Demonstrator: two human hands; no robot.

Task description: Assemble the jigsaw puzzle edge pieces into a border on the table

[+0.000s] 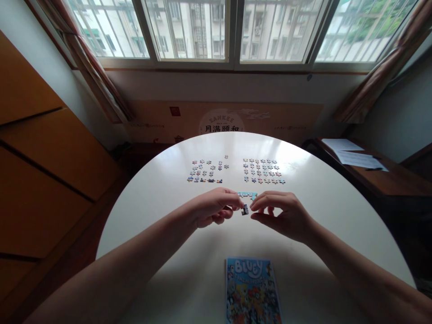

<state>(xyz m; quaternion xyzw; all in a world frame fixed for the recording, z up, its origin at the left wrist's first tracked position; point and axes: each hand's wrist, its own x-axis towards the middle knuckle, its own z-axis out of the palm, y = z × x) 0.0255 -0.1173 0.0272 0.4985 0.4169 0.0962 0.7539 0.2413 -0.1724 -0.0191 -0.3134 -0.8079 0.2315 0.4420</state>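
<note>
Over the middle of the white round table [168, 243], my left hand [218, 208] pinches a small dark puzzle piece [245, 209] between thumb and fingers. My right hand [281, 211] is just right of that piece, its thumb and fingers apart with a gap between them. Just beyond both hands lies a joined strip of light blue puzzle pieces [248, 195], partly hidden by the fingers. Loose puzzle pieces stand in rows farther back, one group [204, 173] at the left and another group [258, 172] at the right.
A blue picture box or booklet marked Bluey [251, 290] lies near the table's front. To the right, a brown side table [378, 180] holds papers [359, 159] and pens. An orange wooden cabinet [50, 180] is at the left. Windows [189, 29] are beyond.
</note>
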